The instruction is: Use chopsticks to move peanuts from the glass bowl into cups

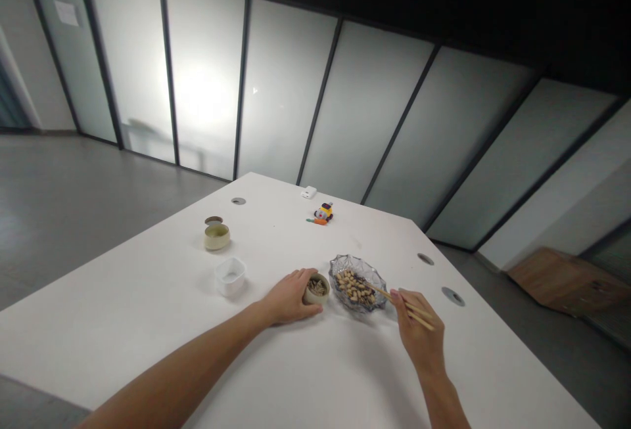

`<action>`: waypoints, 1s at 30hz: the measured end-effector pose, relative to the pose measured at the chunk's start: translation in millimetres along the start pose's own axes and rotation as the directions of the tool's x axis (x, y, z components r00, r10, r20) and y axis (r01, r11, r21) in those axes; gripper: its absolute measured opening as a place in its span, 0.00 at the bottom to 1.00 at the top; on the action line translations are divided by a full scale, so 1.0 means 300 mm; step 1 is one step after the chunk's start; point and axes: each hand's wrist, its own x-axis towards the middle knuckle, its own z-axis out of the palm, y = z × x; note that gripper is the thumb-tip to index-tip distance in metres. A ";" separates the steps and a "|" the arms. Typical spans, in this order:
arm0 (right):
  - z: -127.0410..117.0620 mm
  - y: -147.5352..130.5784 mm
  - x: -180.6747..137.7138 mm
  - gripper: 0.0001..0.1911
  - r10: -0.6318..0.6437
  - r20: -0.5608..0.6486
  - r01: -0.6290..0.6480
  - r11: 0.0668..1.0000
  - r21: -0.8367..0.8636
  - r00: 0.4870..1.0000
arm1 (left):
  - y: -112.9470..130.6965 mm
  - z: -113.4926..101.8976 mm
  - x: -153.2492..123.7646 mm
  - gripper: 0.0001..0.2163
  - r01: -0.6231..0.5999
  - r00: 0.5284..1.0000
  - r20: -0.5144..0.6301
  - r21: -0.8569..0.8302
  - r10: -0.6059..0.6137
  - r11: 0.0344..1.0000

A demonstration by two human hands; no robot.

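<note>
My left hand (288, 297) rests on the white table (148, 311) with its fingers curled round a small beige cup (316, 289) that holds dark seeds. Right beside the cup stands a cut-glass dish (358, 282) filled with pale nuts. My right hand (418, 334) grips a pair of wooden chopsticks (401, 305), whose tips reach into the dish among the nuts.
A small white square container (230, 276) sits left of my left hand. Farther back stand a beige cup (217, 236) with its lid (213, 221) beside it, a small colourful toy (323, 213) and a white box (308, 192). Round cable holes (452, 295) dot the table's right edge.
</note>
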 end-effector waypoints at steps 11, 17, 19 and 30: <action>0.032 0.017 -0.003 0.25 0.541 -0.058 -0.425 0.717 0.552 0.839 | -0.007 0.004 0.000 0.35 -0.002 1.000 -0.010 -0.006 0.002 1.000; 0.081 -0.015 -0.015 0.21 0.542 0.032 -0.383 0.550 0.742 0.839 | -0.002 0.001 0.000 0.35 -0.007 1.000 -0.002 -0.009 0.007 1.000; 0.096 -0.032 -0.023 0.20 0.526 0.071 -0.397 0.540 0.742 0.848 | -0.002 0.002 0.000 0.35 -0.011 1.000 -0.006 -0.007 0.011 1.000; 0.036 -0.029 -0.008 0.26 0.467 -0.060 -0.383 0.786 0.485 0.882 | -0.007 0.005 0.001 0.36 -0.003 1.000 -0.011 -0.001 0.003 1.000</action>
